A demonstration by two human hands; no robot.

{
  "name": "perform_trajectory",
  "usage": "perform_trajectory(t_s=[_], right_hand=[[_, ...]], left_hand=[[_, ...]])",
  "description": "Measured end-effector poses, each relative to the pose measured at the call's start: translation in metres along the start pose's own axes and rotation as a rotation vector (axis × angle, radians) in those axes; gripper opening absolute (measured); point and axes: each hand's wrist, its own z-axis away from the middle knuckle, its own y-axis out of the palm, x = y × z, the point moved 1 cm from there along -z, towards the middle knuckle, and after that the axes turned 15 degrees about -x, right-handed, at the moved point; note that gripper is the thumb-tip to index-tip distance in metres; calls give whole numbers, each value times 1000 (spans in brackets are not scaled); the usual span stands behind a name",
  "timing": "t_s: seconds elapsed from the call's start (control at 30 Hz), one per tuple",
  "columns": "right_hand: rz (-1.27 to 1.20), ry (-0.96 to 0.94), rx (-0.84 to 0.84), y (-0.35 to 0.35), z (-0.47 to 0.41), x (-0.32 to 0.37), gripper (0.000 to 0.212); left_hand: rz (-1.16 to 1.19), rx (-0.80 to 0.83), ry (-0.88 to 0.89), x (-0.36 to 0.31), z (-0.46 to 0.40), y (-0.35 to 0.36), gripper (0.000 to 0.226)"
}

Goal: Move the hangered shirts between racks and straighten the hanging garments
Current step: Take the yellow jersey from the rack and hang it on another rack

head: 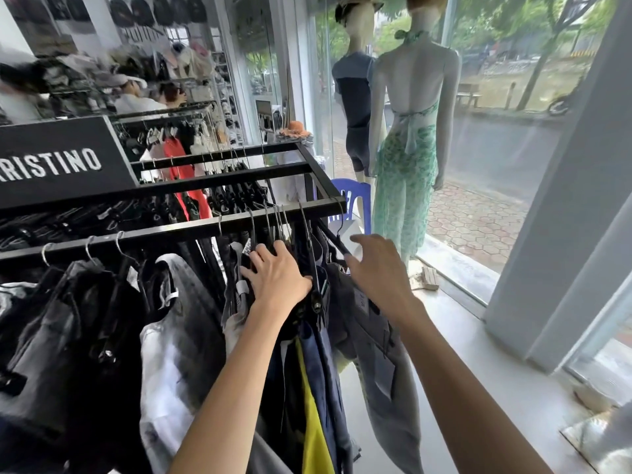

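Note:
A black metal rack (191, 230) runs across the lower left, packed with hangered garments. My left hand (277, 275) presses flat against a bunch of dark garments (307, 354) near the rack's right end, fingers straight. My right hand (376, 265) reaches to the outermost black hanger (337, 241), fingers loosely extended and touching its arm; a grey garment (376, 343) hangs from it. Black and white shirts (164, 336) hang further left on metal hooks.
A second rack (219, 155) with red and black clothes stands behind. Two mannequins (410, 131) stand at the shop window on the right, with a blue plastic chair (355, 200) before them. A black brand sign (58, 162) sits at left. White floor lies to the right.

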Motion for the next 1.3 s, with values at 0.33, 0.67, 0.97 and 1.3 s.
perform_trajectory(t_s=[0.33, 0.67, 0.97, 1.3], right_hand=[[-172, 28, 185, 37, 23, 49, 47], [-203, 196, 218, 54, 13, 50, 26], [-121, 205, 243, 66, 4, 48, 19], [-111, 195, 198, 43, 4, 37, 18]], left_hand=[[143, -132, -26, 14, -4, 7, 47], [142, -124, -85, 50, -8, -4, 49], [111, -102, -68, 69, -9, -16, 45], [238, 45, 31, 85, -22, -35, 36]])
